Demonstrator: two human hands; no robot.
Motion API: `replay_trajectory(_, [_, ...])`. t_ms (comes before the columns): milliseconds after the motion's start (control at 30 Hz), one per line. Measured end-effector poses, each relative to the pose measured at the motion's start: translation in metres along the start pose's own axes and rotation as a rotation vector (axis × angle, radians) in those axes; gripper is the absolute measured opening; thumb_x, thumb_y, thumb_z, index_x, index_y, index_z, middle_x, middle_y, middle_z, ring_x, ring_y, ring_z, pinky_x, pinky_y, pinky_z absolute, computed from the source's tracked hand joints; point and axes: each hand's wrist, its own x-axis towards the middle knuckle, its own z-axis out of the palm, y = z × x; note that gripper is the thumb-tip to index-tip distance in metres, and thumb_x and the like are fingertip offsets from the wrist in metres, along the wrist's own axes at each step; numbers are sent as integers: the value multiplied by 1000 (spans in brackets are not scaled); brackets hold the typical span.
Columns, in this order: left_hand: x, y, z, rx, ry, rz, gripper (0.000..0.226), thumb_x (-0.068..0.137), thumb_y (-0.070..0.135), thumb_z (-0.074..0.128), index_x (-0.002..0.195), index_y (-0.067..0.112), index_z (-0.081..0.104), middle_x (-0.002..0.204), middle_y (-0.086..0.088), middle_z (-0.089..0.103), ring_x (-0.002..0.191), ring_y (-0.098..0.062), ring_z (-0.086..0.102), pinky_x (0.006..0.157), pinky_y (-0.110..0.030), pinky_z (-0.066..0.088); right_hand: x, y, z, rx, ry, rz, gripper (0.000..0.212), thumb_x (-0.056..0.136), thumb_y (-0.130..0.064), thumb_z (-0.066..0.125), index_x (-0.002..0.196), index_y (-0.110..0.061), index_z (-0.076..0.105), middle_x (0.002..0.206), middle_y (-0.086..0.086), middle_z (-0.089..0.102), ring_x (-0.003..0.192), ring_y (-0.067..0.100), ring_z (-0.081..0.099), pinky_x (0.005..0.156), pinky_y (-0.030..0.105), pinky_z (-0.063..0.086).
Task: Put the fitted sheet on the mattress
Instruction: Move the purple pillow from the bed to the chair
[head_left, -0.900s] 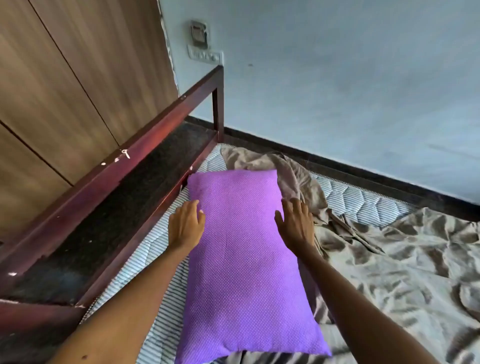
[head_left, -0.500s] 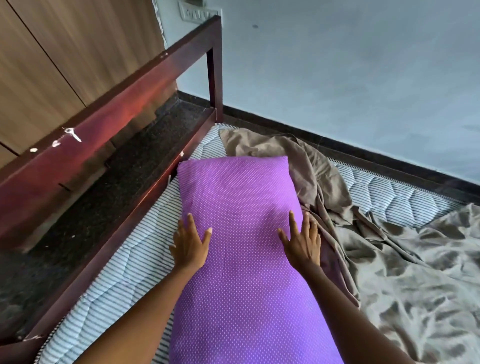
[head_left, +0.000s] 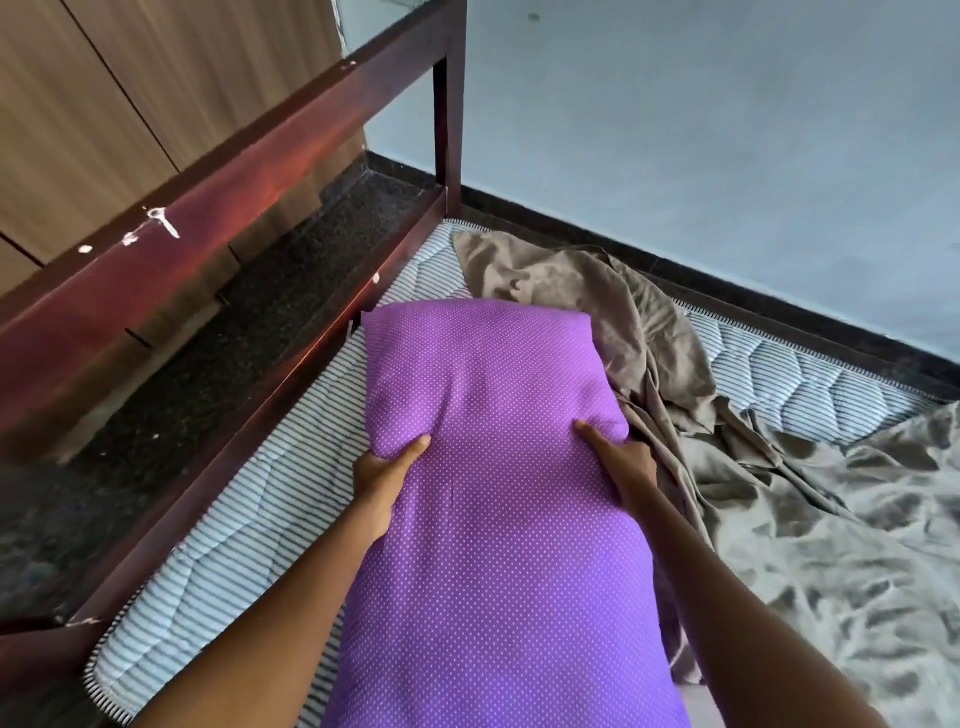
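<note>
A purple dotted pillow (head_left: 493, 467) lies lengthwise on the striped mattress (head_left: 228, 525). My left hand (head_left: 382, 480) grips its left side, thumb on top and fingers tucked under. On the right side, my right hand (head_left: 623, 465) grips it the same way. The brown-grey fitted sheet (head_left: 779, 519) lies crumpled over the right part of the mattress, and one bunched end (head_left: 545, 275) reaches the far corner behind the pillow. Quilted mattress (head_left: 810, 374) shows bare along the far edge.
The dark wooden bed frame rail (head_left: 218, 208) runs along the left, with a post (head_left: 449, 93) at the far corner. Dark speckled floor (head_left: 182, 374) lies beyond it, then wooden wardrobe doors (head_left: 104, 104). A pale blue wall (head_left: 727, 130) stands behind the bed.
Both hands went from lying flat on top of the pillow to gripping its two sides. The view has moved closer to the pillow.
</note>
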Motion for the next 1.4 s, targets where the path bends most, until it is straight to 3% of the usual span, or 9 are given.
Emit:
replay_trajectory(100, [-27, 17, -6, -48, -22, 42, 40, 74, 26, 78, 105, 5, 65, 98, -6, 67, 87, -22, 65, 65, -26, 52, -18, -9, -14, 62, 34, -66, 102, 34, -84, 68, 106, -12, 68, 101, 7, 70, 92, 25, 65, 87, 40, 53])
replay_trajectory(200, [-59, 35, -20, -65, -57, 77, 34, 76, 25, 76, 103, 8, 64, 99, -7, 67, 87, -21, 64, 64, -26, 51, -48, -22, -28, 107, 79, -192, 82, 43, -77, 72, 96, -15, 66, 99, -1, 69, 91, 27, 66, 86, 43, 53])
replay_trajectory(433, [-139, 70, -57, -125, -86, 167, 27, 76, 25, 76, 98, 14, 65, 97, -4, 68, 88, -22, 65, 68, -28, 51, -133, -43, -70, 161, 176, -304, 61, 58, -68, 74, 61, -10, 55, 66, 7, 65, 60, 26, 61, 54, 31, 44])
replay_trajectory(633, [-199, 79, -103, -162, -87, 218, 43, 68, 33, 81, 105, 17, 66, 104, -4, 70, 94, -23, 67, 81, -37, 55, -210, -41, -87, 214, 211, -419, 53, 64, -57, 78, 61, -10, 54, 62, 6, 60, 59, 25, 57, 57, 33, 44])
replay_trajectory(833, [-258, 73, -155, -234, -74, 302, 34, 76, 24, 76, 107, 19, 63, 102, 0, 68, 89, -15, 65, 66, -22, 51, -274, -36, -80, 240, 173, -489, 53, 63, -56, 79, 68, -6, 62, 69, 9, 66, 66, 27, 63, 69, 41, 54])
replay_trajectory(967, [-292, 63, -195, -281, -55, 309, 39, 78, 26, 74, 114, 18, 59, 105, 1, 65, 92, -15, 62, 67, -24, 48, -325, -38, -75, 255, 164, -548, 57, 63, -56, 78, 80, -4, 65, 78, 12, 67, 69, 27, 62, 66, 38, 51])
replay_trajectory(1133, [-346, 37, -250, -363, 5, 358, 49, 76, 26, 75, 121, 14, 58, 112, -2, 64, 93, -15, 63, 71, -26, 49, -408, -27, -72, 257, 170, -629, 54, 63, -57, 78, 61, -9, 51, 64, 6, 54, 64, 23, 52, 58, 34, 40])
replay_trajectory(1267, [-400, 15, -297, -415, 70, 411, 41, 78, 22, 74, 116, 13, 61, 100, 2, 66, 82, -10, 63, 63, -21, 48, -479, -7, -69, 327, 119, -753, 45, 71, -42, 79, 86, -4, 60, 82, 1, 53, 78, 17, 50, 74, 36, 44])
replay_trajectory(1400, [-457, -12, -351, -435, 126, 451, 35, 81, 26, 72, 113, 17, 60, 97, 6, 64, 84, -11, 62, 66, -24, 49, -533, 11, -55, 313, 33, -779, 51, 60, -60, 78, 66, -18, 50, 71, 0, 58, 65, 18, 54, 58, 33, 43])
